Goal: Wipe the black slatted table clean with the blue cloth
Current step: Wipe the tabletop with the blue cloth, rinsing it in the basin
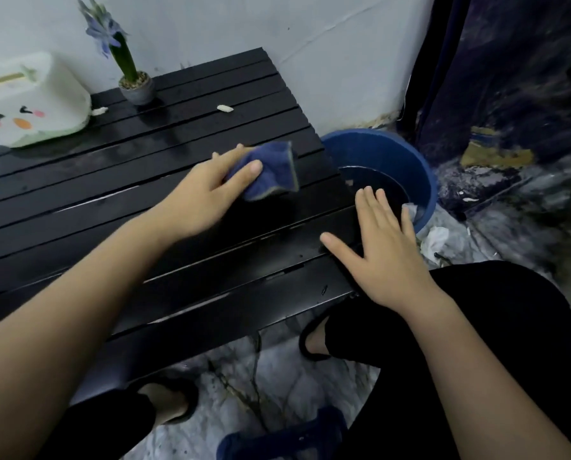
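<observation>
— Where do we have the blue cloth (270,172)?

— On the black slatted surface (144,194), near its edge beside the blue bucket (383,154). Our left hand (207,194) holds it, thumb across its top, the other fingers (241,149) tucked behind its far side.

— And our right hand (386,247)?

— Flat on the surface's corner nearest the bucket, fingers straight, grasping nothing.

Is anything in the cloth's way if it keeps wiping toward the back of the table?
Yes. The left hand holds the blue cloth near the right edge. On the far slats of the black slatted table lie two small white scraps, with a potted plant and a white container at the back left.
</observation>
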`<state>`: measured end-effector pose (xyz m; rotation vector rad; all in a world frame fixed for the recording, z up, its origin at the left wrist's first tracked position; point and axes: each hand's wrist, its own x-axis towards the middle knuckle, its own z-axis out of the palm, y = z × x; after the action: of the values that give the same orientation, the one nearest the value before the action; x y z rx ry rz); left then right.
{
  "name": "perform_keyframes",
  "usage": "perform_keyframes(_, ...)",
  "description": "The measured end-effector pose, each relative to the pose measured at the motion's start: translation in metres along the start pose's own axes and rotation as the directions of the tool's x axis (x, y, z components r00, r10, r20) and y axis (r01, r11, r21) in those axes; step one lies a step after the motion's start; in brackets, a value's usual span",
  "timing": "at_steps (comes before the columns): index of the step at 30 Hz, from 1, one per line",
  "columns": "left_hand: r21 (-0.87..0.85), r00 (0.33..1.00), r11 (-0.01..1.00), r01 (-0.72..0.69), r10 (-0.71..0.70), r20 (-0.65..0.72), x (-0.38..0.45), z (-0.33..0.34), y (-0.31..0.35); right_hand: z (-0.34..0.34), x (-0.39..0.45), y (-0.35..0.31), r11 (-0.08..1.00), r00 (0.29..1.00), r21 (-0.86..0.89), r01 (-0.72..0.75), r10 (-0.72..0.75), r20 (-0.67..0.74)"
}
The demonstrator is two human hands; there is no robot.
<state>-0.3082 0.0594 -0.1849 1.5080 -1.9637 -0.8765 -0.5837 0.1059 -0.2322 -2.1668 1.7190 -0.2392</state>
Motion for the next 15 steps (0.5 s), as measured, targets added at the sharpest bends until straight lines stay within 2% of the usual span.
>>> perform_keyframes(2, 0.022, 0.993, 0.999, 0.040, -0.042, 0.114, -0.035, -0.020, -0.006, 0.001, -0.002, 0.002, 1.000, 1.000, 0.018, -0.006, 0.007, -0.009)
perform_keyframes(5, 0.021, 0.990, 0.993, 0.112, -0.114, 0.086, -0.072, -0.015, -0.013, 0.002, -0.006, 0.007, 0.998, 1.000, 0.055, -0.008, 0.009, -0.002)
perform_keyframes(7, 0.235, 0.991, 0.964, 0.123, -0.132, 0.021, -0.086, 0.012, -0.019, 0.004, -0.007, 0.008, 0.996, 1.000, 0.091, -0.010, 0.010, 0.002)
perform_keyframes(9, 0.520, 0.995, 0.848, 0.098, -0.085, -0.049, -0.091, 0.041, -0.024, 0.005, -0.008, 0.008, 0.993, 1.000, 0.118, -0.011, 0.010, 0.014)
perform_keyframes(10, 0.587, 0.996, 0.804, 0.090, -0.060, -0.070, -0.089, 0.052, -0.022, 0.005, -0.008, 0.007, 0.992, 1.000, 0.124, -0.011, 0.008, 0.021)
perform_keyframes(12, 0.601, 0.997, 0.797, 0.067, -0.024, -0.079, -0.079, 0.063, -0.016, 0.005, -0.007, 0.006, 0.991, 1.000, 0.132, -0.008, 0.005, 0.026)
perform_keyframes(15, 0.567, 0.999, 0.824, -0.022, 0.042, -0.022, -0.060, 0.074, -0.007, 0.005, -0.006, 0.005, 0.990, 1.000, 0.142, -0.006, 0.004, 0.020)
